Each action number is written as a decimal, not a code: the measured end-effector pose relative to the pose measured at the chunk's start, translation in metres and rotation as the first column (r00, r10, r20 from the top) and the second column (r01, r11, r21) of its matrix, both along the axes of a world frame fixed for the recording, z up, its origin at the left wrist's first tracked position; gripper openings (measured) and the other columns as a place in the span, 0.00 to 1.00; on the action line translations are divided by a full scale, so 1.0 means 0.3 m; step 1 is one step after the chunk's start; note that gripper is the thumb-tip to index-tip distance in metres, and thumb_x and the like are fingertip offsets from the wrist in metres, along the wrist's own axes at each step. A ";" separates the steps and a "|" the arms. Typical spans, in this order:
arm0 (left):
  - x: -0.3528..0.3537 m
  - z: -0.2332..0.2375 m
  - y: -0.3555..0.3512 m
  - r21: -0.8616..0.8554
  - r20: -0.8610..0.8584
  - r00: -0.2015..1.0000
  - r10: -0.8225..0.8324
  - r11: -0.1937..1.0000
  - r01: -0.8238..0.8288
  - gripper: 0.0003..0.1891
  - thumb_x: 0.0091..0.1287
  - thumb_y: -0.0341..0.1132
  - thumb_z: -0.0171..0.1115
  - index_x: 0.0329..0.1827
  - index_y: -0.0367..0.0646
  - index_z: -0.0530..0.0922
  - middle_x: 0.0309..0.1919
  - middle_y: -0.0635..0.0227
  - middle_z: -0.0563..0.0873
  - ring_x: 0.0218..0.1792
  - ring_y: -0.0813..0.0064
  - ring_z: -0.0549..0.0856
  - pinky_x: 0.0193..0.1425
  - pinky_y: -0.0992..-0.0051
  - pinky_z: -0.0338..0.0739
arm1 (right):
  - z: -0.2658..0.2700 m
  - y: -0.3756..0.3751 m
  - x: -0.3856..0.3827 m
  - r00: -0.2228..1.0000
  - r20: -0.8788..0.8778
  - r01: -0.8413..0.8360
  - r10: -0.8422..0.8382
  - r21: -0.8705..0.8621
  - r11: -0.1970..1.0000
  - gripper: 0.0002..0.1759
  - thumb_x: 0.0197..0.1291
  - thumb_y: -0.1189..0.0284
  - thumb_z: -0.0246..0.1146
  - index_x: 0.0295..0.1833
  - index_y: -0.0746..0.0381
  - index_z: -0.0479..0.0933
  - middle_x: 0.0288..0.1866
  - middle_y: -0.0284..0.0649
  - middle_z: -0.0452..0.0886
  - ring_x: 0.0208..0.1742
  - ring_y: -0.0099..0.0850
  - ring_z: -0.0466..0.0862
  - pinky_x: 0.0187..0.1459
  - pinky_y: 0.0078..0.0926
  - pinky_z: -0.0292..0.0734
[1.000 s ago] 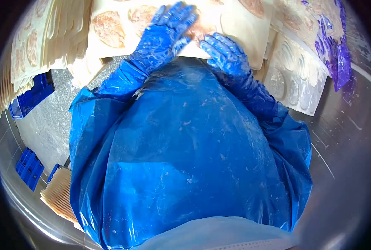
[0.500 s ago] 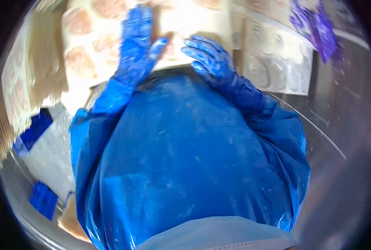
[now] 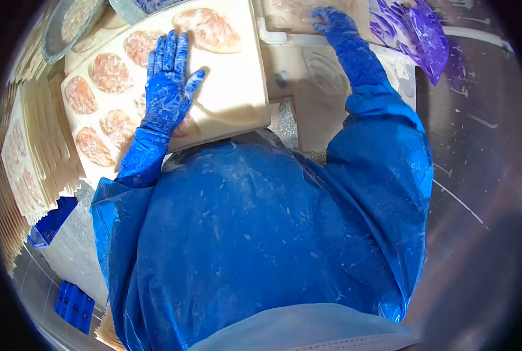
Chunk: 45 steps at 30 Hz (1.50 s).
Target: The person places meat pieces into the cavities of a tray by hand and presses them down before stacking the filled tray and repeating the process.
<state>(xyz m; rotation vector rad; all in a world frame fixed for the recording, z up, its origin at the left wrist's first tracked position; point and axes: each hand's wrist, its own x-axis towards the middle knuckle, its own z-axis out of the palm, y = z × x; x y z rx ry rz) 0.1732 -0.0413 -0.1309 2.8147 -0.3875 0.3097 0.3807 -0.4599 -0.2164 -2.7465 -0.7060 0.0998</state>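
My left hand (image 3: 167, 82), in a blue glove, lies flat with fingers spread on a cream sheet (image 3: 237, 88) that carries several pale pink meat patties (image 3: 207, 29). My right hand (image 3: 331, 20), also gloved in blue, reaches far forward and rests on another sheet (image 3: 290, 11) at the top of the view; whether its fingers grip that sheet is unclear. A blue plastic apron (image 3: 261, 234) covers my front and fills the lower half of the view.
Stacks of cream sheets with patties (image 3: 26, 152) stand at the left. An empty moulded tray (image 3: 325, 76) lies under my right arm. Purple plastic film (image 3: 413, 29) sits at top right on the steel table (image 3: 477, 146). Blue crates (image 3: 73, 304) are at lower left.
My right hand has left the near sheet edge and reached far forward to the right. My left hand now lies flat on the patty sheet. The view has swung left.
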 end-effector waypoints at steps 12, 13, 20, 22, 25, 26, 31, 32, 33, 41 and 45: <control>-0.003 -0.016 0.025 -0.049 0.066 0.997 -0.027 0.998 0.030 0.40 0.74 0.55 0.60 0.85 0.53 0.57 0.82 0.51 0.60 0.82 0.47 0.59 0.84 0.51 0.48 | 0.064 -0.137 -0.030 0.972 0.234 -0.059 0.027 0.129 0.990 0.22 0.67 0.65 0.67 0.64 0.58 0.80 0.61 0.44 0.85 0.64 0.43 0.82 0.66 0.36 0.77; -0.003 -0.006 0.030 -0.084 0.073 0.996 -0.042 0.995 0.049 0.37 0.75 0.52 0.61 0.84 0.54 0.61 0.82 0.50 0.60 0.81 0.48 0.60 0.84 0.52 0.52 | 0.039 -0.171 0.007 0.972 0.234 -0.107 0.034 0.310 0.945 0.22 0.67 0.67 0.66 0.65 0.60 0.79 0.61 0.43 0.85 0.64 0.42 0.83 0.65 0.34 0.77; -0.071 0.074 0.113 -0.581 0.062 0.998 -0.019 0.812 0.052 0.28 0.79 0.43 0.57 0.79 0.46 0.69 0.82 0.56 0.63 0.83 0.59 0.60 0.83 0.60 0.57 | 0.371 0.125 -0.154 0.903 -0.388 0.236 0.186 0.808 0.540 0.17 0.66 0.64 0.67 0.57 0.57 0.83 0.50 0.44 0.87 0.49 0.43 0.87 0.55 0.33 0.81; -0.096 0.134 0.124 -0.609 0.092 0.995 0.045 0.793 0.021 0.25 0.79 0.41 0.56 0.76 0.43 0.73 0.78 0.56 0.71 0.80 0.60 0.65 0.82 0.62 0.60 | 0.418 0.252 -0.247 0.902 -0.360 0.195 0.238 0.832 0.519 0.20 0.70 0.61 0.64 0.62 0.59 0.81 0.51 0.43 0.88 0.49 0.40 0.88 0.54 0.32 0.82; -0.142 0.177 0.149 -0.654 0.126 0.984 0.122 0.756 -0.010 0.25 0.78 0.43 0.55 0.71 0.37 0.76 0.75 0.48 0.71 0.78 0.53 0.68 0.81 0.60 0.59 | 0.397 0.402 -0.342 0.877 -0.319 0.115 0.360 0.866 0.487 0.20 0.70 0.67 0.63 0.63 0.62 0.80 0.63 0.42 0.83 0.62 0.37 0.83 0.65 0.35 0.77; -0.161 0.177 0.155 -0.647 0.118 0.985 0.129 0.762 -0.022 0.25 0.78 0.43 0.55 0.71 0.37 0.76 0.75 0.48 0.71 0.78 0.53 0.68 0.81 0.60 0.59 | 0.394 0.448 -0.398 0.866 -0.308 0.095 0.395 0.876 0.473 0.20 0.70 0.69 0.63 0.64 0.64 0.80 0.67 0.42 0.82 0.66 0.36 0.81 0.68 0.36 0.75; -0.250 0.091 0.104 -0.606 0.084 0.995 0.057 0.795 0.006 0.18 0.73 0.33 0.62 0.64 0.47 0.82 0.59 0.60 0.85 0.62 0.57 0.82 0.72 0.59 0.72 | 0.330 0.533 -0.662 0.749 0.260 -0.647 0.609 0.089 0.758 0.20 0.63 0.72 0.60 0.60 0.53 0.84 0.63 0.36 0.85 0.69 0.40 0.79 0.73 0.38 0.70; -0.281 0.088 0.070 -0.577 0.037 0.999 0.005 0.817 0.017 0.17 0.72 0.32 0.62 0.63 0.48 0.82 0.58 0.60 0.85 0.60 0.57 0.83 0.70 0.59 0.74 | 0.322 0.533 -0.675 0.805 0.270 -0.588 0.528 0.253 0.768 0.22 0.60 0.73 0.60 0.59 0.51 0.84 0.63 0.34 0.85 0.69 0.39 0.79 0.73 0.38 0.71; -0.302 0.089 0.020 -0.429 0.035 0.999 -0.031 0.903 0.043 0.16 0.73 0.33 0.61 0.63 0.48 0.82 0.59 0.61 0.86 0.61 0.58 0.82 0.71 0.61 0.73 | 0.316 0.534 -0.687 0.858 0.264 -0.513 0.440 0.409 0.755 0.23 0.57 0.75 0.61 0.59 0.49 0.85 0.62 0.32 0.85 0.68 0.38 0.79 0.72 0.37 0.71; -0.277 0.022 0.012 -0.054 0.040 0.979 -0.201 0.978 0.203 0.18 0.66 0.30 0.59 0.59 0.51 0.84 0.60 0.66 0.86 0.65 0.60 0.80 0.75 0.57 0.68 | 0.293 0.559 -0.626 0.855 0.279 -0.458 0.437 0.013 0.889 0.22 0.55 0.76 0.63 0.55 0.46 0.86 0.57 0.29 0.86 0.62 0.35 0.80 0.67 0.36 0.74; -0.272 0.024 -0.052 -0.080 0.031 0.975 -0.219 0.972 0.220 0.19 0.68 0.31 0.59 0.61 0.46 0.83 0.60 0.59 0.84 0.66 0.54 0.78 0.76 0.55 0.67 | 0.326 0.655 -0.595 0.783 0.468 -0.535 0.409 0.173 0.827 0.15 0.59 0.70 0.63 0.51 0.50 0.87 0.57 0.31 0.84 0.60 0.36 0.81 0.64 0.38 0.75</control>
